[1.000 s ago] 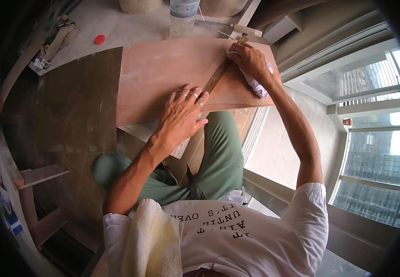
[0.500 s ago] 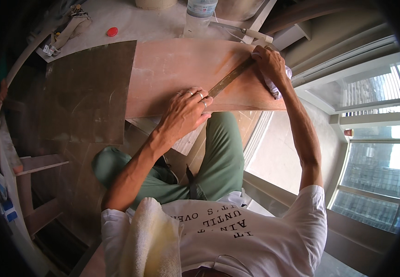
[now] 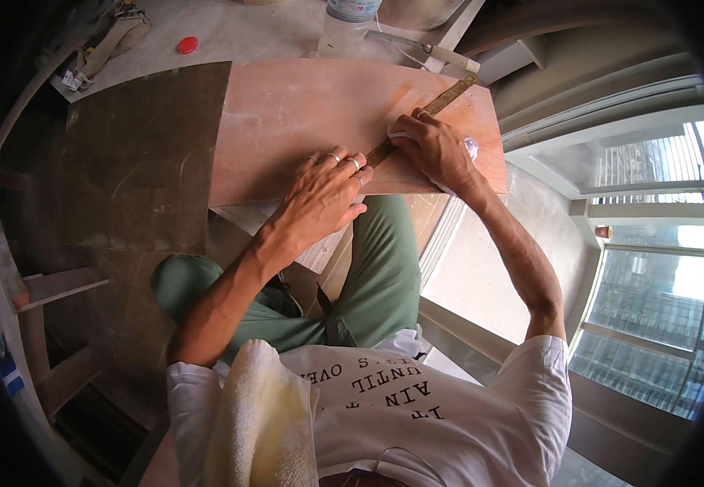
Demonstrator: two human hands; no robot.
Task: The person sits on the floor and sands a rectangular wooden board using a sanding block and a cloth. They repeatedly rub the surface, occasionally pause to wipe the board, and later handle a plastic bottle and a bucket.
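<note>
- The narrow brown strip lies flat on the reddish board, at 1 o'clock in the view, slanting from 8 toward 2 o'clock.
- The left hand, just off the middle at 11 o'clock, is palm down and unclenched, its ringed fingers slightly spread and bent, its thumb out toward 4 o'clock. Its fingertips meet the strip's 8 o'clock end; whether they pinch or only press it cannot be told.
- The right hand, between 1 and 2 o'clock, is partly closed around a white cloth and sits over the strip's middle; most of its fingertips are hidden. The strip's far end sticks out beyond it toward 2 o'clock.
- An orange-brown streak marks the board just beside the strip, on its 11 o'clock side.
- At 10 o'clock a dark brown panel adjoins the board's edge.
- Past the board are a red cap near 11 o'clock, a clear plastic bottle at 12, and a tool with a pale handle at 1.
- At 7 o'clock a cream towel hangs over the wearer's white shirt.
</note>
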